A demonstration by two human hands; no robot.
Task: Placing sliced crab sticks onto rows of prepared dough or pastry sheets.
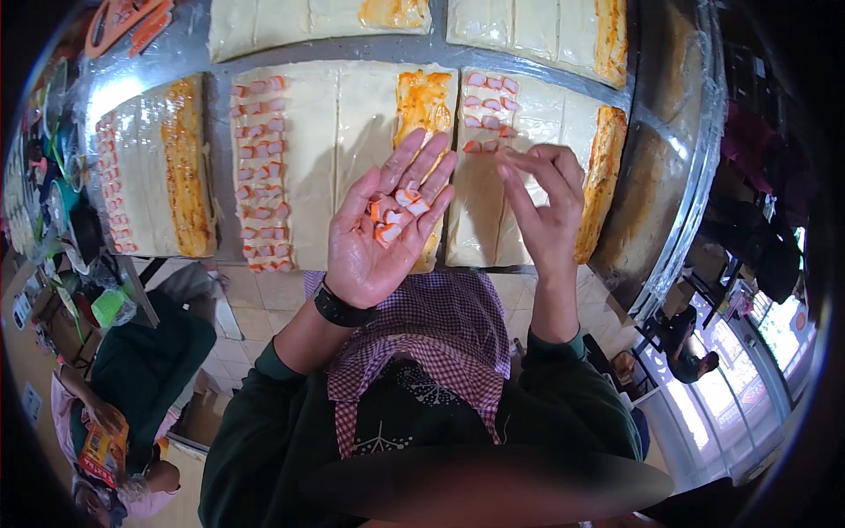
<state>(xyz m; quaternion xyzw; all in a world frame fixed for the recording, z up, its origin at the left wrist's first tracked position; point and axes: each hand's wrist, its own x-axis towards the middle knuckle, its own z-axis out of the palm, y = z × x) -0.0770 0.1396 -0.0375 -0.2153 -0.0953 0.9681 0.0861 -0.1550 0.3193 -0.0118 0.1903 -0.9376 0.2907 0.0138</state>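
Note:
My left hand (374, 242) is palm up, fingers stretched out, with several small crab stick pieces (387, 231), white with orange-red edges, resting in the palm. It hovers over the front part of a pale dough sheet (312, 158), which has a column of such pieces along its left side and an orange sauce strip (424, 101) on its right. To the right, thumb and fingertips pinched together, my right hand (547, 189) is over another dough sheet (541, 110). Short rows of crab stick (488, 103) lie at that sheet's far left. Whatever its fingertips hold is hidden.
A third topped sheet (145, 132) lies at the left, and more sheets (321, 22) lie along the far side of the metal table (224, 176). Orange tools (128, 26) rest at the far left corner. Another person (110, 431) at lower left holds a packet (104, 453).

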